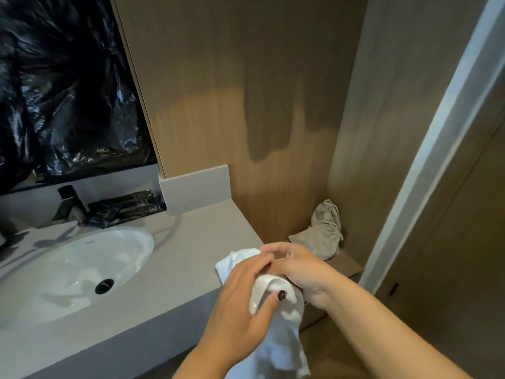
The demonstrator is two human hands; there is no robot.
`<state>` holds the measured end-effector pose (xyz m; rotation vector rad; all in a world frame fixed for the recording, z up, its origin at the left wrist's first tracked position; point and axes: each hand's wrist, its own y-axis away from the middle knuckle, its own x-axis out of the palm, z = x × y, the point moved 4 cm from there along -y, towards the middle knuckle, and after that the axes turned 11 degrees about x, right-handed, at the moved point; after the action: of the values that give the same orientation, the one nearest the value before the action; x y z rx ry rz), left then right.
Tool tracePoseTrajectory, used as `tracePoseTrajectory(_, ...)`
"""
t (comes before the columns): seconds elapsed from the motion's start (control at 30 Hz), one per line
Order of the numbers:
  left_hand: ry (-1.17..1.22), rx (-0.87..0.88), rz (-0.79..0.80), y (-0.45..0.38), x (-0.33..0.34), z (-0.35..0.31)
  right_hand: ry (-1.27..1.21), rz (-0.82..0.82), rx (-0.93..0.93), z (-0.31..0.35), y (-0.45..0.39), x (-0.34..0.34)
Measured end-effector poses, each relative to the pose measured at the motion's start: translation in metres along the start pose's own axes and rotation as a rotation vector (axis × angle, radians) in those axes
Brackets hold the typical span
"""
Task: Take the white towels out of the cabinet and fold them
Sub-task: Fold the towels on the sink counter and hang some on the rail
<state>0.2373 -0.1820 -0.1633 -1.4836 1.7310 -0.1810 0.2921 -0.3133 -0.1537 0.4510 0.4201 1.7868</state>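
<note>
Two bare forearms are reaching in from the lower edge, both hands gripping a white towel [276, 337] at the right end of the grey bench [191, 242]. The left hand [246, 291] is curling round the cloth, thumb pressing into it, while the right hand [297, 266] is clutching its upper fold. One towel end is hanging down. A white sink [82, 269] is lying left; a beige drawstring bag [323, 231] is sitting on a low wooden shelf [347, 266] behind.

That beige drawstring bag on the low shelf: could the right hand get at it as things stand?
Probably yes, but not straight away: the right hand grips the white towel. The beige bag lies just beyond, nothing between.
</note>
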Motion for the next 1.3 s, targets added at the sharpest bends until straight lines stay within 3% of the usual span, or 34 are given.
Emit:
tracePoseTrajectory(0.2, -0.069, 0.028, -0.219, 0.070, -0.067, -0.003, -0.143, -0.009, 0.036, -0.038, 0.034, 0.074)
tracePoseTrajectory(0.33, -0.035, -0.091, -0.319, 0.109, -0.092, -0.010, -0.214, 0.067, 0.013, -0.078, 0.059, 0.117)
tracePoseTrajectory(0.47, 0.081, -0.283, -0.361, 0.126, -0.112, -0.020, -0.085, 0.155, -0.085, -0.114, 0.083, 0.151)
tracePoseTrajectory(0.6, 0.074, -0.338, -0.410, 0.141, -0.133, -0.028, -0.009, 0.119, -0.262, -0.123, 0.092, 0.167)
tracePoseTrajectory(0.8, 0.158, -0.450, -0.542, 0.151, -0.151, -0.036, 0.113, 0.012, -0.381, -0.113, 0.095, 0.159)
tracePoseTrajectory(1.03, 0.324, -0.535, -0.771, 0.142, -0.142, -0.047, 0.326, -0.138, -0.378, -0.107, 0.115, 0.077)
tracePoseTrajectory(1.13, 0.374, -0.520, -0.718, 0.142, -0.140, -0.045, 0.366, -0.165, -0.383, -0.099, 0.126, 0.043)
tracePoseTrajectory(1.3, 0.205, -0.485, -0.396, 0.134, -0.143, -0.059, 0.481, -0.156, -0.501, -0.056, 0.136, 0.036)
